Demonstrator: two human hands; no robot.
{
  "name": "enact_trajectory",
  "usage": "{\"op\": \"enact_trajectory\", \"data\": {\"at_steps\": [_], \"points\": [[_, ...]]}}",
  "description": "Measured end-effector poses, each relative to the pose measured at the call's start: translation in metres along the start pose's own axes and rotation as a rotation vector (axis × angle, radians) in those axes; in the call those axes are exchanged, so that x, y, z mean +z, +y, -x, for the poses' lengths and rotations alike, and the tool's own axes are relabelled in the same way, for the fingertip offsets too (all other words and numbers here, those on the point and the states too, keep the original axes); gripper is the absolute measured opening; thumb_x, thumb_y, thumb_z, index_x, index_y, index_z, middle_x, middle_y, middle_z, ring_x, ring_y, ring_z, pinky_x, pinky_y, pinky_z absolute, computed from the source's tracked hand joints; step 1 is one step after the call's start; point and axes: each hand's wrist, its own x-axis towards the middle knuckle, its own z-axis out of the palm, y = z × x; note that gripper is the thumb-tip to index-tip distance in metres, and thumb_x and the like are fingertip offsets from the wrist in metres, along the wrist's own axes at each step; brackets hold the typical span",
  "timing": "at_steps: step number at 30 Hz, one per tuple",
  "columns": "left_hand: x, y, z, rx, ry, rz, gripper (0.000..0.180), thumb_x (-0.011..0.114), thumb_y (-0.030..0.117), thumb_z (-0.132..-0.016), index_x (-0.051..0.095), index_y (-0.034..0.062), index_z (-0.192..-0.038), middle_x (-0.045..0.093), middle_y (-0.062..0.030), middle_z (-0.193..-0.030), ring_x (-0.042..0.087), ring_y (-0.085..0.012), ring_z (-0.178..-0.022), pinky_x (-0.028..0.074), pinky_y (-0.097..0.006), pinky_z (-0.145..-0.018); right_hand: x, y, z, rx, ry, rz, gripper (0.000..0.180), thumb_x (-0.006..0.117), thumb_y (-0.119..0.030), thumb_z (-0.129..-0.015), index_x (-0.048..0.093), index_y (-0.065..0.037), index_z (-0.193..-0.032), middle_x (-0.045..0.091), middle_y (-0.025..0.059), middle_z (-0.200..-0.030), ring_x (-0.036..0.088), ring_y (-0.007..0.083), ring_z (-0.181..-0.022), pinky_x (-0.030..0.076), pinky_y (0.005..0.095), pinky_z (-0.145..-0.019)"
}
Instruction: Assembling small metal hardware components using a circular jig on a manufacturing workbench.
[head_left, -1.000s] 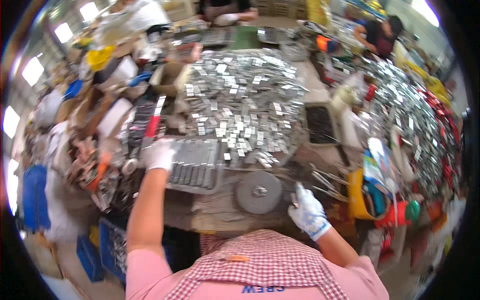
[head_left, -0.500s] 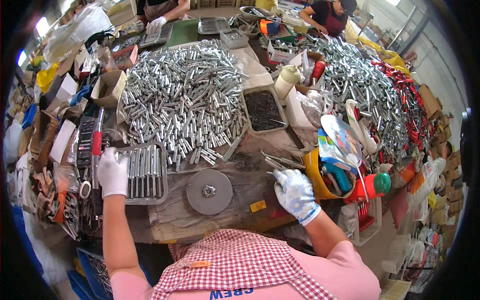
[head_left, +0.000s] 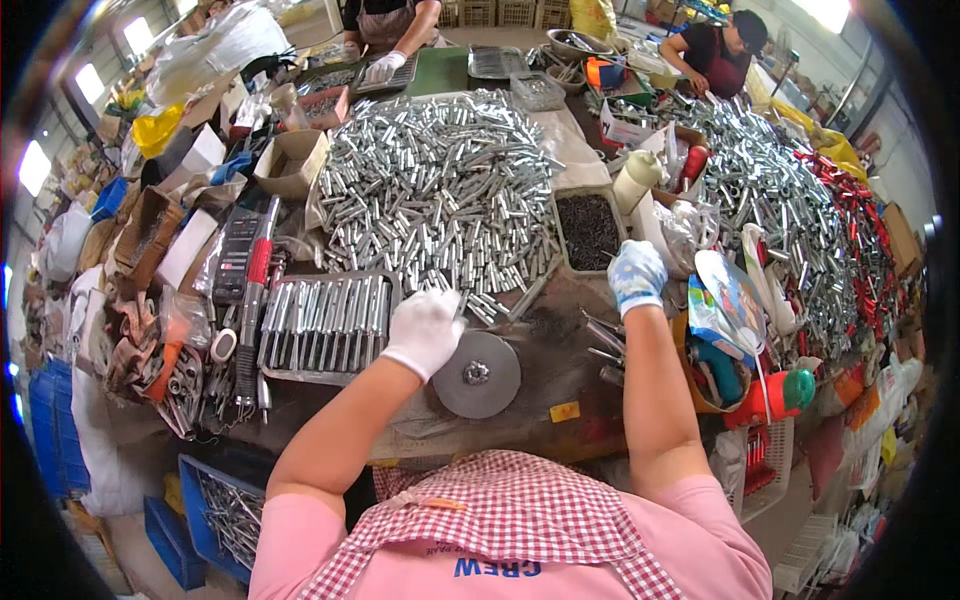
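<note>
My left hand (head_left: 425, 332), in a white glove, is at the near edge of a pile of short silver metal tubes (head_left: 430, 190). Its fingers are curled in, and whatever they hold is hidden. Left of it, a clear plastic tray (head_left: 312, 376) carries a row of silver metal rods (head_left: 325, 322). A grey round disc (head_left: 478, 392) with small metal bits at its centre lies just right of that hand. My right hand (head_left: 638, 275), in a blue-patterned white glove, is at the near right corner of a tray of small dark pieces (head_left: 588, 228), fingers bent together.
Several metal rods (head_left: 606, 345) lie below my right hand, beside a yellow bucket (head_left: 690, 365) of bottles and packets. A cream bottle (head_left: 636, 180) stands behind. More metal parts (head_left: 770, 190) are heaped at right. Two people work across the table. A yellow piece (head_left: 565, 411) lies near the front edge.
My left hand has moved from the rod tray's left side to its right, near the disc. My right hand has gone from the loose rods forward to the dark pieces' tray. The view has shifted.
</note>
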Motion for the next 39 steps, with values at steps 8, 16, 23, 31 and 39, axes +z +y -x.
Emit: {"op": "enact_trajectory", "data": {"at_steps": [8, 16, 23, 31, 39], "points": [[0.044, -0.012, -0.04, 0.358, -0.144, -0.207, 0.01, 0.062, 0.011, -0.075, 0.066, 0.0112, -0.084, 0.059, -0.008, -0.087, 0.059, -0.0271, -0.09, 0.05, -0.04, -0.08, -0.031, -0.005, -0.009, -0.12, 0.141, 0.191, 0.014, 0.062, -0.016, -0.079, 0.074, -0.01, -0.08, 0.071, 0.012, -0.078, 0.07, 0.0309, -0.078, 0.055, 0.0433, -0.064], [0.038, -0.017, -0.038, 0.437, -0.217, -0.158, 0.009, 0.061, 0.012, -0.077, 0.069, 0.0107, -0.082, 0.058, -0.0093, -0.088, 0.057, -0.0291, -0.092, 0.048, -0.041, -0.08, -0.12, -0.026, 0.123, -0.574, -0.097, -0.471, 0.01, 0.063, -0.02, -0.078, 0.071, -0.013, -0.078, 0.068, 0.0126, -0.076, 0.067, 0.033, -0.074, 0.054, 0.0421, -0.069], [0.016, -0.017, -0.013, 0.204, 0.17, 0.175, 0.007, 0.058, 0.003, -0.079, 0.059, 0.0045, -0.086, 0.061, -0.013, -0.085, 0.06, -0.0313, -0.086, 0.05, -0.041, -0.081, -0.055, -0.031, 0.202, -0.567, -0.451, -0.756, 0.013, 0.072, -0.017, -0.073, 0.072, -0.013, -0.085, 0.065, 0.0108, -0.079, 0.063, 0.0317, -0.079, 0.052, 0.0423, -0.072], [-0.013, -0.001, 0.059, -0.046, 0.178, 0.514, 0.009, 0.067, -0.004, -0.077, 0.067, -0.0019, -0.086, 0.066, -0.0136, -0.083, 0.066, -0.0265, -0.078, 0.052, -0.032, -0.072, -0.051, -0.044, 0.187, -0.617, -0.401, -1.088, 0.016, 0.073, -0.003, -0.074, 0.073, -0.008, -0.09, 0.064, 0.0092, -0.089, 0.063, 0.0265, -0.084, 0.051, 0.0335, -0.075], [-0.029, 0.03, 0.101, -0.223, 0.114, 0.988, 0.015, 0.065, -0.01, -0.079, 0.066, -0.0005, -0.091, 0.067, -0.0054, -0.09, 0.064, -0.0131, -0.084, 0.05, -0.026, -0.079, -0.082, -0.069, 0.181, -0.787, -0.21, -1.16, 0.017, 0.07, 0.0, -0.077, 0.072, -0.007, -0.092, 0.063, 0.0092, -0.073, 0.063, 0.0275, -0.063, 0.05, 0.0332, -0.057]]}}
